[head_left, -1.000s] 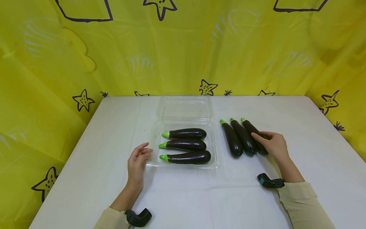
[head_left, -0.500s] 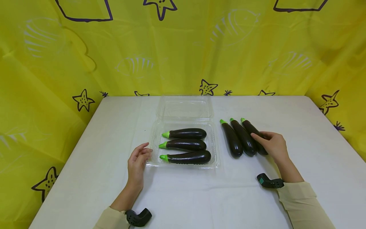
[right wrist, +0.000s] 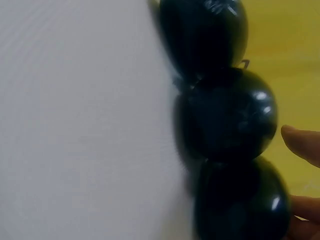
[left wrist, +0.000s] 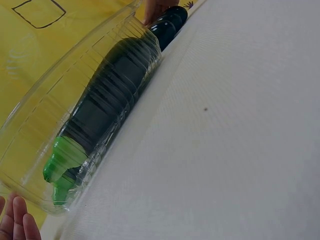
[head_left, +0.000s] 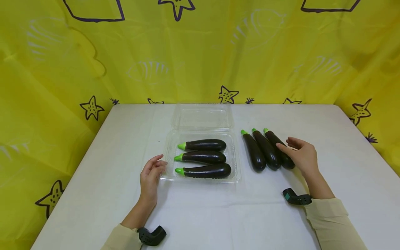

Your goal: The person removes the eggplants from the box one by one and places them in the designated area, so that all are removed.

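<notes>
In the head view, a clear plastic clamshell container (head_left: 233, 152) holds three dark eggplants with green stems, the nearest eggplant (head_left: 209, 171) lying along its front side. My left hand (head_left: 151, 177) rests with loosely bent fingers right at the container's left edge; its fingertips (left wrist: 19, 215) show below the container's corner in the left wrist view. To the right, three more eggplants lie side by side on the table. Over the rightmost eggplant (head_left: 278, 147) is my right hand (head_left: 303, 156), thumb and fingers parted. The right wrist view shows the thumb (right wrist: 302, 142) apart from the rounded eggplant ends.
The container's clear lid (head_left: 202, 117) is folded back flat toward the rear of the white table (head_left: 200, 215). A yellow patterned cloth (head_left: 200, 45) hangs behind and at both sides. Each wrist wears a black camera device.
My right hand has let go of the rightmost eggplant, its fingers lifting and spreading slightly to the right. The left hand has stayed beside the container, and the eggplants lie as before.
</notes>
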A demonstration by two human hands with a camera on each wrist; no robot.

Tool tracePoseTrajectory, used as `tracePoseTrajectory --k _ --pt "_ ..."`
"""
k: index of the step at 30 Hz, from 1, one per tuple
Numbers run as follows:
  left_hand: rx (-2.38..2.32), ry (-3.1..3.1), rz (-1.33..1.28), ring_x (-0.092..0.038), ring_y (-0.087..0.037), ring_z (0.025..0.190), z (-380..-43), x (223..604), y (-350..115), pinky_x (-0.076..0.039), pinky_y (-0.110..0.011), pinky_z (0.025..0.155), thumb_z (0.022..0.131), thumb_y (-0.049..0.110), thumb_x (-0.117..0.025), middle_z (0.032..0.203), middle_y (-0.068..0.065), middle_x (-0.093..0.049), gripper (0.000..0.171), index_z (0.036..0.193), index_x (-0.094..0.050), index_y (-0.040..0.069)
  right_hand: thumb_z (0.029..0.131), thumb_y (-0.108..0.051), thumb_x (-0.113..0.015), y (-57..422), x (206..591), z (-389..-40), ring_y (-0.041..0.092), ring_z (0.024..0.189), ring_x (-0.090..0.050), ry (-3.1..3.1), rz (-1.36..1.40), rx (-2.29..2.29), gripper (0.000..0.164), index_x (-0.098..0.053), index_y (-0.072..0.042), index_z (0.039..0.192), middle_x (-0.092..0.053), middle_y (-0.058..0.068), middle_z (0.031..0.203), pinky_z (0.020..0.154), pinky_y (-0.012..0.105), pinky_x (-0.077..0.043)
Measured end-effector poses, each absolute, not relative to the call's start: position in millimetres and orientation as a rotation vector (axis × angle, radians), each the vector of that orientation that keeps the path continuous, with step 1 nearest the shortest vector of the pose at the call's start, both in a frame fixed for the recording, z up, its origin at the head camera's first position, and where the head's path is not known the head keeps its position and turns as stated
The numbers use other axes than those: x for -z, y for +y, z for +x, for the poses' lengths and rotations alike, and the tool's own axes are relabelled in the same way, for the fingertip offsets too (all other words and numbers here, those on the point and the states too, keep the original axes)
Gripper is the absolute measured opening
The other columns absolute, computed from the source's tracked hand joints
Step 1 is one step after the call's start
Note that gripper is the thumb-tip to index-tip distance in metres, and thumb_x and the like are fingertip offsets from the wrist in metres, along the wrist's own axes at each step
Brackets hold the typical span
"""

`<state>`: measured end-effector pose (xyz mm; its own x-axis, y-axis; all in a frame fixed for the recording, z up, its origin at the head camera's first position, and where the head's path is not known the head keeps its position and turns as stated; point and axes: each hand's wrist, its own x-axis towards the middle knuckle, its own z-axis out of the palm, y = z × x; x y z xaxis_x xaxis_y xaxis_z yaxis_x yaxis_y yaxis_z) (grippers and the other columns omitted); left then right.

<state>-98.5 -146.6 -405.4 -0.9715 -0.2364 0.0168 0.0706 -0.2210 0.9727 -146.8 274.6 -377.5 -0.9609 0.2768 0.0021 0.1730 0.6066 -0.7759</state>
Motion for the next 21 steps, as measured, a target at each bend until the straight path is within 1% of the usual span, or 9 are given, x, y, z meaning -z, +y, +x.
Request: tracePoseTrajectory --k 3,7,13,15,18,21 --pt "2.305 -1.823 0.192 -0.051 -0.014 0.079 -99.4 405.5 -146.4 -0.041 -0.02 0.072 0.084 -0.005 -0.04 0.086 -0.002 -0.06 0.037 0.118 -0.05 -0.011 0.08 -0.047 -0.065 273.3 370.2 -147.2 0.029 0.109 -0.05 -2.674 -0.32 -1.233 0.073 -0.048 0.003 0.13 -0.054 0.021 0.122 0.08 0.015 -0.043" --pt "2.298 -1.829 0.193 -0.051 -0.013 0.08 -99.7 405.6 -146.6 -0.041 -0.02 0.072 0.084 -0.004 -0.04 0.087 -0.002 -0.06 0.036 0.118 -0.05 -0.01 0.081 -0.038 -0.067 264.8 350.5 -147.1 0.035 0.11 -0.047 -2.639 -0.239 -1.262 0.067 -0.048 0.005 0.129 -0.053 0.024 0.122 0.084 0.022 -0.044" --pt "2.289 -1.856 0.2 -0.051 -0.013 0.082 -99.4 404.7 -147.4 -0.041 -0.02 0.074 0.085 -0.003 -0.04 0.088 -0.002 -0.059 0.036 0.118 -0.05 -0.011 0.081 -0.033 -0.068 247.1 331.3 -147.7 0.03 0.109 -0.049 -2.653 -0.099 -1.272 0.061 -0.052 0.004 0.126 -0.056 0.022 0.119 0.079 0.011 -0.04" --pt "2.293 -1.851 0.202 -0.051 -0.014 0.082 -99.3 404.7 -147.2 -0.041 -0.02 0.073 0.085 -0.003 -0.04 0.088 -0.002 -0.059 0.036 0.118 -0.05 -0.011 0.082 -0.032 -0.068 240.3 328.3 -147.8 0.031 0.109 -0.05 -2.674 -0.031 -1.291 0.059 -0.052 0.004 0.126 -0.056 0.022 0.12 0.079 0.011 -0.041" --pt "2.299 -1.843 0.205 -0.051 -0.014 0.081 -99.1 405.0 -147.0 -0.041 -0.02 0.072 0.084 -0.004 -0.04 0.088 -0.002 -0.059 0.036 0.118 -0.05 -0.01 0.082 -0.031 -0.069 228.6 325.3 -147.1 0.034 0.11 -0.051 -2.723 0.093 -1.313 0.058 -0.052 0.004 0.125 -0.055 0.02 0.121 0.087 0.025 -0.044" --pt "2.298 -1.848 0.203 -0.051 -0.014 0.081 -98.6 404.8 -147.1 -0.041 -0.02 0.072 0.084 -0.004 -0.04 0.088 -0.003 -0.059 0.036 0.118 -0.05 -0.01 0.081 -0.03 -0.07 216.0 323.9 -146.4 0.037 0.11 -0.051 -2.766 0.233 -1.331 0.057 -0.053 0.002 0.125 -0.055 0.019 0.122 0.091 0.042 -0.04"
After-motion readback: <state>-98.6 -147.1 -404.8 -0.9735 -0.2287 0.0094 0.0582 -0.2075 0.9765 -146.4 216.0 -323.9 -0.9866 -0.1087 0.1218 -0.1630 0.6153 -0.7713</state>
